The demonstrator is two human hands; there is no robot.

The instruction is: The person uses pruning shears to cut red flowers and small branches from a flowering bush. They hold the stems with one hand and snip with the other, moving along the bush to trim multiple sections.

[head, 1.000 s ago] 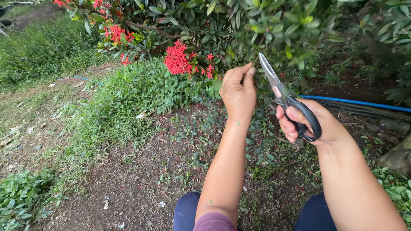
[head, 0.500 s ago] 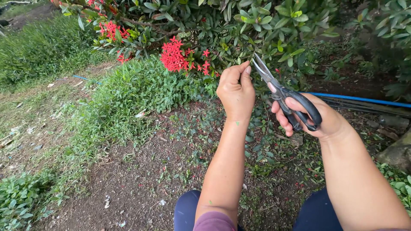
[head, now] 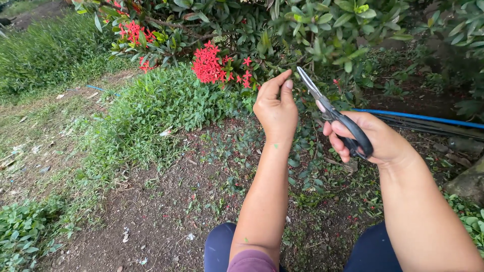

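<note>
My right hand [head: 375,140] grips black-handled scissors [head: 333,113], their steel blades closed and pointing up-left into a leafy shrub [head: 312,30]. My left hand [head: 276,108] is raised just left of the blades, thumb and forefinger pinched on a thin twig of the shrub; what is between the fingertips is too small to make out. A cluster of red flowers [head: 209,63] hangs on the shrub to the left of my left hand. Both forearms reach out from the bottom of the view over my knees.
A blue hose [head: 423,118] runs along the ground at the right, with dark pipes beside it. Low green groundcover [head: 151,111] spreads at left. Bare soil with fallen leaves [head: 166,216] lies in front. A stone [head: 469,184] sits at far right.
The scissors' blades have closed; they were parted half a second ago. My left hand stays pinched by the blades, and the view has shifted slightly.
</note>
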